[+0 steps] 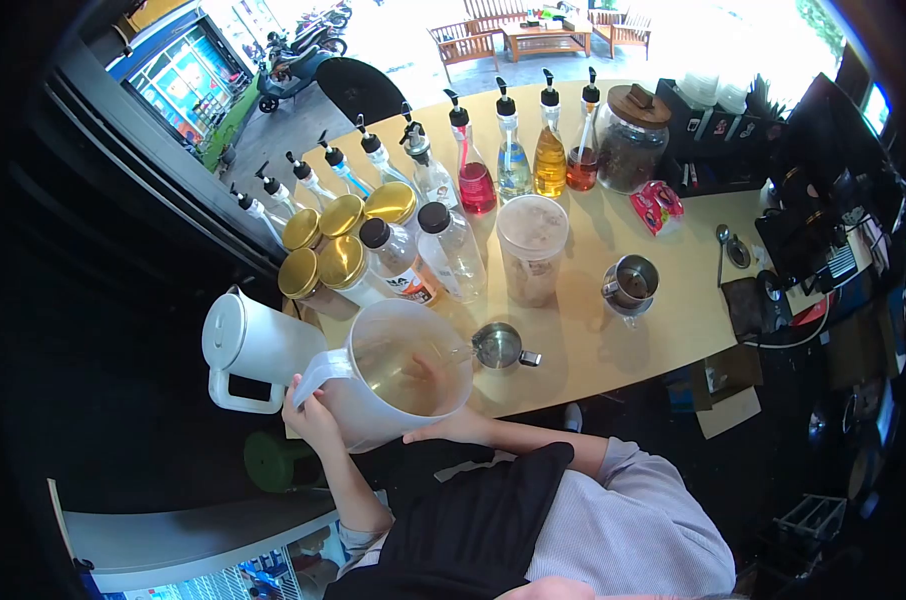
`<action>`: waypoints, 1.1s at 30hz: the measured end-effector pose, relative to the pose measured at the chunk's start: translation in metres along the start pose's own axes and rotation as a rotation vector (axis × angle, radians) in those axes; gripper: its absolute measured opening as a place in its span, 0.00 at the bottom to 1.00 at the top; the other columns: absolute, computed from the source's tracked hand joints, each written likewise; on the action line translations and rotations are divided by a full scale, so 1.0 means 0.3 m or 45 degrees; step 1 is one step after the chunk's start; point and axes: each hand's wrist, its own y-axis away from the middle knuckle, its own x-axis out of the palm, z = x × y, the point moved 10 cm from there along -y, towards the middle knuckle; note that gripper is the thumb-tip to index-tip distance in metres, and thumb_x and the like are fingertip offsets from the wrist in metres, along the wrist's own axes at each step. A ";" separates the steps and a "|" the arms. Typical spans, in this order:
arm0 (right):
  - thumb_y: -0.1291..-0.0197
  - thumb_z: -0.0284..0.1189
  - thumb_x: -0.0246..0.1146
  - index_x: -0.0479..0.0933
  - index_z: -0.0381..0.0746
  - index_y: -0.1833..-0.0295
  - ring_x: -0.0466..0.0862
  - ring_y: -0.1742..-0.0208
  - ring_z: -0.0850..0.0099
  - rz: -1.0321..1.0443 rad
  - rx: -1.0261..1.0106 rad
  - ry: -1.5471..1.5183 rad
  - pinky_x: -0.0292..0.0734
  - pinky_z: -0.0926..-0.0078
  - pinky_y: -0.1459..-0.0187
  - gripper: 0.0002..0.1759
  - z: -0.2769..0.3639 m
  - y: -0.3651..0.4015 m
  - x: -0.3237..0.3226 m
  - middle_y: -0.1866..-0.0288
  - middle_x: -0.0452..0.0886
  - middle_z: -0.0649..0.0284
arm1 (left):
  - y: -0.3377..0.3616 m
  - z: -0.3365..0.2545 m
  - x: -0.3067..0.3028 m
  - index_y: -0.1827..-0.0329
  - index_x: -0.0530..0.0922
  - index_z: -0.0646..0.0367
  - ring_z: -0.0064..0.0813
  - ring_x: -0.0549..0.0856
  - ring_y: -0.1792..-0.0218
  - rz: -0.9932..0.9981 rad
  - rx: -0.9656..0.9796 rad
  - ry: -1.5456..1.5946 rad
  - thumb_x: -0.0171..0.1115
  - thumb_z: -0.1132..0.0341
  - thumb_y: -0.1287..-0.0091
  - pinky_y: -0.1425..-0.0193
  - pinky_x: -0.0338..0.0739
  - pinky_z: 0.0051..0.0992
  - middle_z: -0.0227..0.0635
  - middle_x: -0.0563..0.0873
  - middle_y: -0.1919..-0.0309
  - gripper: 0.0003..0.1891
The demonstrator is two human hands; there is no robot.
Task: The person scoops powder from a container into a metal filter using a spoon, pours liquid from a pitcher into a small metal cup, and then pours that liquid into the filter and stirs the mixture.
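My left hand (316, 418) is closed around the handle of a large translucent plastic pitcher (378, 400). Pale liquid shows inside it, and it leans to the right over the table's near edge. Under its near side, my right hand (455, 428) holds the pitcher; its fingers are partly hidden. The pitcher's spout is close to a small metal cup (498, 345) with a side handle, which stands on the table. Whether liquid runs between them is hard to make out. A white lidded jug (258, 345) stands just left of the pitcher.
Pump bottles (478, 180) line the table's far edge. Gold-lidded jars (343, 262), two black-capped bottles (451, 250) and a tall clear container (533, 255) stand behind the pitcher. Farther right are a metal pitcher (632, 285), a pink packet (658, 207) and a wooden-lidded jar (633, 140).
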 end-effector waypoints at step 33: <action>0.44 0.34 0.68 0.56 0.39 0.28 0.64 0.31 0.62 0.229 -0.100 0.413 0.62 0.64 0.33 0.41 0.067 0.010 0.045 0.29 0.61 0.55 | 0.587 0.539 -0.121 0.65 0.75 0.61 0.24 0.77 0.72 -0.147 -0.447 0.735 0.38 0.52 0.25 0.67 0.69 0.22 0.35 0.79 0.74 0.23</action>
